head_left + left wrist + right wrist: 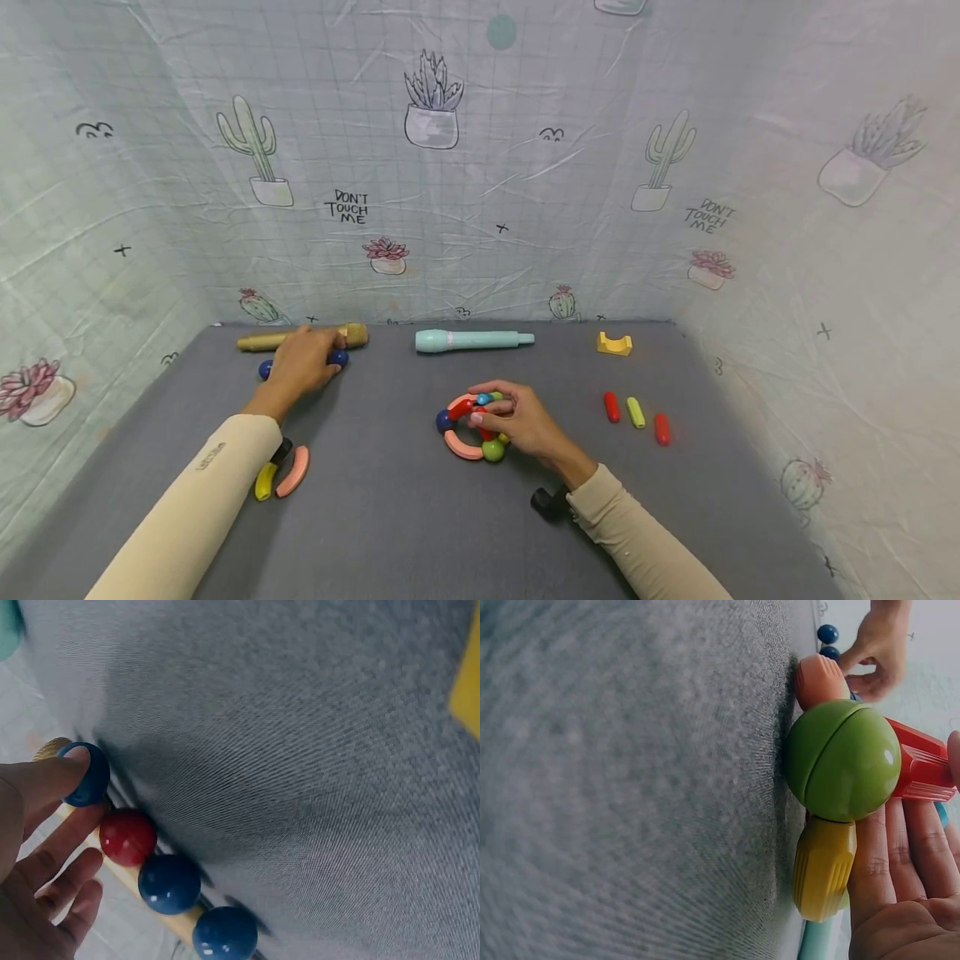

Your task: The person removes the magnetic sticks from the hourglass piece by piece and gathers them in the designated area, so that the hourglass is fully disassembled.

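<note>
My left hand (300, 362) is at the back left, pinching a blue ball (94, 780) between thumb and index finger. Beside it in the left wrist view a red ball (127, 837) and two more blue balls (169, 883) lie in a row along a gold microphone (262, 342). Near the middle my right hand (528, 421) holds a red stick (922, 761) between thumb and fingers. That stick joins a green ball (844, 757) in a ring of pink curved pieces (462, 446). A yellow piece (825, 870) also joins the green ball. Fingers partly hide the ring.
A teal microphone (472, 340) lies at the back, with a yellow bracket (615, 345) to its right. Two red sticks (612, 407) and a yellow-green stick (636, 412) lie right. Yellow (265, 482) and pink (293, 472) curved pieces lie beside the left forearm.
</note>
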A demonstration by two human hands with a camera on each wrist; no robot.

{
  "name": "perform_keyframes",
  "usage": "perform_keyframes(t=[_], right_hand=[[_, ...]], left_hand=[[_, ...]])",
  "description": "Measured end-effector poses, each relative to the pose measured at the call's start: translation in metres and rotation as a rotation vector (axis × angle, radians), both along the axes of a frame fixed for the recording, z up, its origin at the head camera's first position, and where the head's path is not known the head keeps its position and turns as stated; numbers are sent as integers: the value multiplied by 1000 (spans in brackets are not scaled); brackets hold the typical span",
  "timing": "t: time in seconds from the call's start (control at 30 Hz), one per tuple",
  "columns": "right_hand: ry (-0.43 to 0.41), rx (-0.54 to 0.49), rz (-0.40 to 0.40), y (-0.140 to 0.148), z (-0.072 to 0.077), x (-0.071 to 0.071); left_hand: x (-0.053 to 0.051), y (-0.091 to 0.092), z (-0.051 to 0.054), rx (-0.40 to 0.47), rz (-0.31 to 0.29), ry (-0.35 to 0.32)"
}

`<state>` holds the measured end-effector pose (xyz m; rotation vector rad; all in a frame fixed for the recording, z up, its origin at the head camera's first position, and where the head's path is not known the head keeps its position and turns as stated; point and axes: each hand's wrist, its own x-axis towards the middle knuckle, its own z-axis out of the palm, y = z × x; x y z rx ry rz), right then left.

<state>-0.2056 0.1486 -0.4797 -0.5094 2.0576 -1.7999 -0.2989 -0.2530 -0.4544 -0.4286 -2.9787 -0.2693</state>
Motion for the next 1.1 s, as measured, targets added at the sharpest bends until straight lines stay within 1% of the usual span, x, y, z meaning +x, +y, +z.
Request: perform_keyframes(t=[0.07,0.13,0.27,0.4,0.47,0.53,0.6,0.67,0.73,0.8,0.87,0.97,1.1], right_hand=[[-2,4,-1,-1,0,0],[-1,9,-3,-2,0,-1],[15,27,-3,-3,1,-1],[36,50,-7,-3,3,0],[63,69,-11,-2,4,0],[91,90,-18,-2,4,0],[114,112,-26,0,5,0],[130,125,-30,1,5,1],[143,135,-34,3,7,2],[168,141,-41,4,8,4],[205,163,-60,6,10,6],[237,195,-100,8,11,10],[262,238,-148,11,11,16]], left_hand=[[-2,-1,-2,-46,-10,18],[-3,-3,-3,-71,-10,28],[-1,-1,-2,-68,-13,44],[9,12,7,-35,-38,84],[16,24,12,9,-66,90],[25,39,17,62,-107,82],[35,55,21,122,-150,52],[45,71,23,173,-193,4],[55,87,22,214,-238,-52],[62,101,20,253,-272,-123],[68,114,16,293,-304,-186],[73,129,10,360,-328,-259],[75,140,0,417,-338,-295]])
